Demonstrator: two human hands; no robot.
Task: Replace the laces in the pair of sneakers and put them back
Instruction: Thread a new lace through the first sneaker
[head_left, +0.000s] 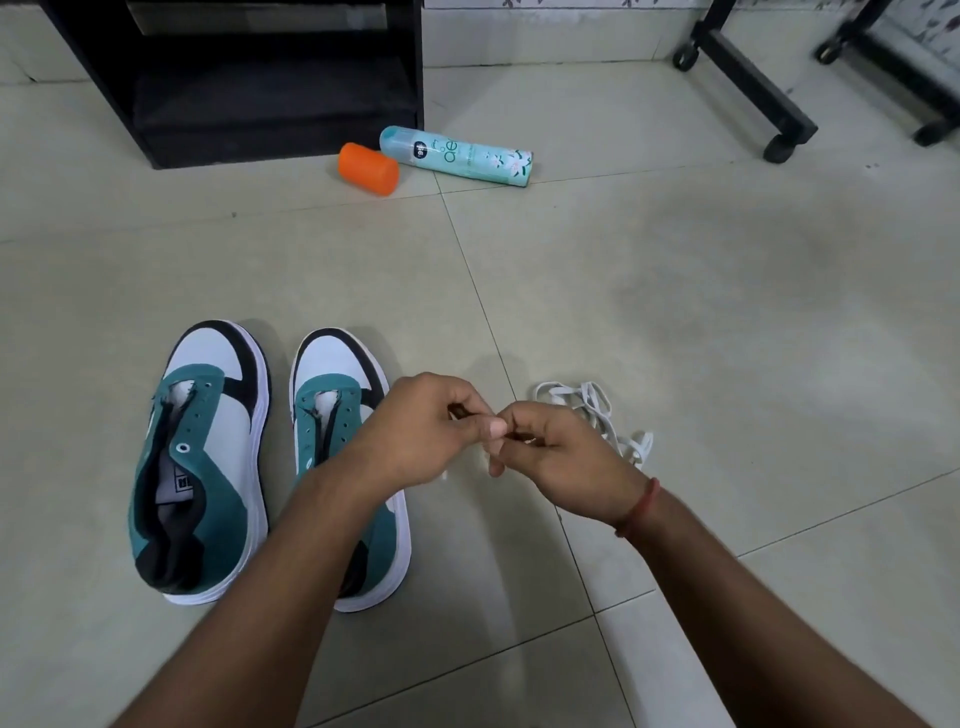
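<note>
Pair of teal, white and black sneakers (270, 462), eyelets bare, side by side on tiled floor (675, 312) at near left; left hand (415, 431) and right hand (561, 457) pinching a lace end from white flat laces (597, 415) heaped just right, probably readying it for threading.

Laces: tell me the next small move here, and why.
Probably carry the lace end pinched between the left hand and right hand over to the nearer sneaker and thread its front eyelet. Both sneakers' eyelets sit bare, and the white laces lie loose on the floor beside the right hand.
</note>
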